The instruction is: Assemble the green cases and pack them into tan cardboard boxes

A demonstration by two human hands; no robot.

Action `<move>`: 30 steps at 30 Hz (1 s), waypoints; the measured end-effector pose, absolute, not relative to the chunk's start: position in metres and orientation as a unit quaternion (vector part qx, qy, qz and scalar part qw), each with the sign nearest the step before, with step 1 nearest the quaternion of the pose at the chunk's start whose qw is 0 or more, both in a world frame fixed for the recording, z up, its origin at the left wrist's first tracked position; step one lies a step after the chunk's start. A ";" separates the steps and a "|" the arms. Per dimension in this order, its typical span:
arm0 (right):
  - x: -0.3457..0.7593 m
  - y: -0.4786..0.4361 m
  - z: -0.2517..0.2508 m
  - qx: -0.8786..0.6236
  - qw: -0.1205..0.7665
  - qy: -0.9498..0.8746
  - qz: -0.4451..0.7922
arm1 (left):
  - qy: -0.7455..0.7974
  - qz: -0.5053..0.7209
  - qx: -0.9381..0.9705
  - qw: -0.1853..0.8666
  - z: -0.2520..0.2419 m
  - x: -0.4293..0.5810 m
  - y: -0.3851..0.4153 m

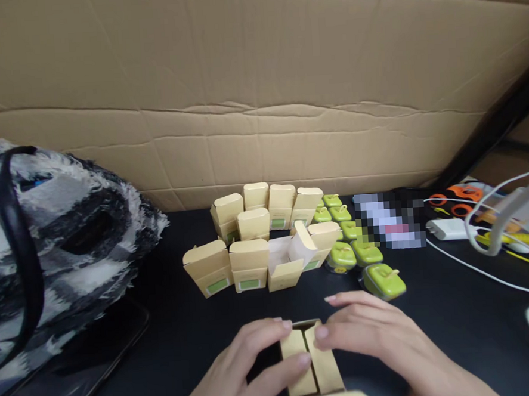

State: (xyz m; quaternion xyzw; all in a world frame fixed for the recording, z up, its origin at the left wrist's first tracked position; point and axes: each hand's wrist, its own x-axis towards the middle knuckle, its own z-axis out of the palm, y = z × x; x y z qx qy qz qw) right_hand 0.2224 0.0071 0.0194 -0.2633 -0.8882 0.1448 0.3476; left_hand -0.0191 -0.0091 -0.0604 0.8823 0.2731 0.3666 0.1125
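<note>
A small tan cardboard box [327,370] stands at the front edge of view, its top parted by a dark gap between two flaps. My left hand [250,363] is closed on its left side, index fingertip at the far edge and thumb resting across the left flap. My right hand [380,334] lies at the box's right side, thumb touching the right flap and the other fingers stretched forward, apart. What lies inside the box is hidden. Beyond my right fingertips sits a green-lidded container [383,281], square with rounded corners.
Several tan boxes [249,264] with opened tops stand in rows at the back, one open box [284,268] showing white inside. Several green-lidded containers [341,256] stand beside them. A fluffy black-and-white bag [82,233] is left; a white charger [450,229], cables and orange-handled scissors [462,201] lie right.
</note>
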 end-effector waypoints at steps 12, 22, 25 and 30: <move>0.212 0.008 0.002 -0.319 0.365 -0.828 0.282 | 0.214 0.461 0.824 0.249 -0.072 -0.018 -0.004; 0.211 0.011 0.002 -0.325 0.348 -0.808 0.347 | 0.263 0.381 0.860 0.216 -0.063 -0.022 -0.009; 0.210 0.011 0.002 -0.328 0.351 -0.808 0.341 | 0.294 0.351 0.863 0.214 -0.058 -0.023 -0.012; 0.210 0.010 0.001 -0.313 0.349 -0.829 0.304 | 0.302 0.339 0.867 0.206 -0.056 -0.022 -0.013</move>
